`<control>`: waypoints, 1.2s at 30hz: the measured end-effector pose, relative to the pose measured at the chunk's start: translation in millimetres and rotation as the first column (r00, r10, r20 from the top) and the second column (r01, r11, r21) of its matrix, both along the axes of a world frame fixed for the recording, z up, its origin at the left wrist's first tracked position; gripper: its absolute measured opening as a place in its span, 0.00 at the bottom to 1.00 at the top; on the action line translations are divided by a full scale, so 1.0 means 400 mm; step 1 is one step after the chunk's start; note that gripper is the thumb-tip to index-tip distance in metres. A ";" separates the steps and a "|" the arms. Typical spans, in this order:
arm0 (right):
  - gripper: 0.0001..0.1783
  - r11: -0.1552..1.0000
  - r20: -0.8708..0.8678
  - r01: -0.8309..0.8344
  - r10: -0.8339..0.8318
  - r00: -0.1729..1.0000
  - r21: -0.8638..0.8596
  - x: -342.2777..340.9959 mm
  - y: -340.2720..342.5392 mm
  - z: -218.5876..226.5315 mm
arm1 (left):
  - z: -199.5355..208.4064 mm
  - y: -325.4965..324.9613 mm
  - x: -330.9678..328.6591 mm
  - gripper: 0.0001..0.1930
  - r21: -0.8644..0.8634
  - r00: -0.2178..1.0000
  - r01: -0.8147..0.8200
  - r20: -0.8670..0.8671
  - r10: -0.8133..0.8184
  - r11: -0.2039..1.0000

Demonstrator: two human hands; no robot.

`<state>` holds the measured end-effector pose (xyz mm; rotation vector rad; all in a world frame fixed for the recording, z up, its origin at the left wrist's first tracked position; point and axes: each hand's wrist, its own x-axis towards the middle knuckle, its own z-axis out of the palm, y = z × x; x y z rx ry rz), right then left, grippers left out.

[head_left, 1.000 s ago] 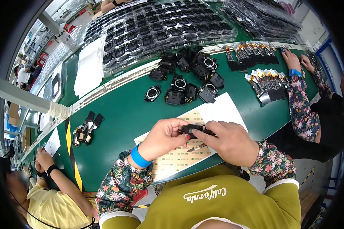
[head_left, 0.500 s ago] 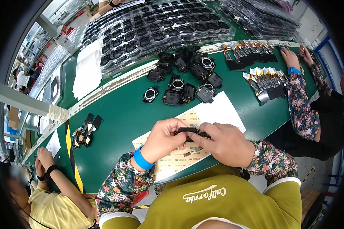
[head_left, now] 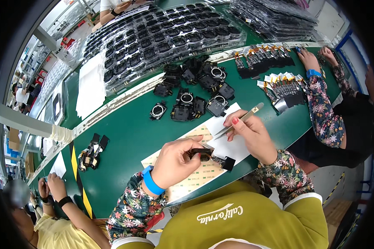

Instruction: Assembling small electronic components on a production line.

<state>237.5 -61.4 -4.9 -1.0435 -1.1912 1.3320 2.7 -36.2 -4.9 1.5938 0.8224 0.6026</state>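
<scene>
A black module is hanging above the patterned sheet. The left hand is pinching it with closed fingers; the right hand is closely gripping tweezers, tips near it. Steady, light pinching is probably helping.

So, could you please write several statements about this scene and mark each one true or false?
1. The right hand holds tweezers. True.
2. A beige patterned sheet lies beneath the left hand. True.
3. The left hand is empty. False: it holds a black part.
4. Yellow-and-black tape crosses the green table left of both hands. True.
5. The wearer's blue wristband is on the right arm. False: the blue wristband is on the left.
</scene>
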 end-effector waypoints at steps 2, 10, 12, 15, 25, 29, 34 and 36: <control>0.12 0.999 -0.009 0.034 -0.034 0.999 -0.007 -0.005 -0.006 -0.007 | -0.018 0.003 0.001 0.08 0.137 0.999 -0.040 -0.008 0.042 0.990; 0.09 0.995 0.025 0.099 -0.099 0.995 0.002 -0.010 -0.007 -0.016 | 0.014 0.003 0.011 0.08 0.226 0.994 -0.056 -0.074 0.075 0.973; 0.09 0.994 0.030 0.106 -0.106 0.994 0.007 -0.012 -0.006 -0.016 | 0.013 0.006 0.009 0.08 0.226 0.995 -0.041 -0.083 0.061 0.973; 0.10 0.994 0.072 0.113 -0.113 0.991 0.012 -0.019 -0.006 -0.008 | 0.014 0.009 0.007 0.09 0.225 0.995 -0.003 -0.101 0.027 0.974; 0.10 0.981 -0.138 0.083 -0.108 0.985 -0.178 -0.006 0.008 0.001 | 0.028 0.009 0.015 0.08 0.248 0.986 0.014 -0.164 0.027 0.969; 0.10 0.979 -0.127 0.080 -0.105 0.986 -0.185 -0.011 0.009 0.003 | 0.024 0.009 0.015 0.08 0.278 0.985 0.036 -0.174 0.013 0.960; 0.11 0.985 -0.110 0.075 -0.092 0.990 -0.153 -0.012 0.006 0.002 | 0.032 0.010 0.017 0.08 0.299 0.982 0.048 -0.191 0.011 0.953; 0.11 0.984 -0.144 0.059 -0.084 0.986 -0.170 -0.008 0.006 0.003 | 0.027 0.011 0.017 0.08 0.321 0.984 0.049 -0.177 0.009 0.946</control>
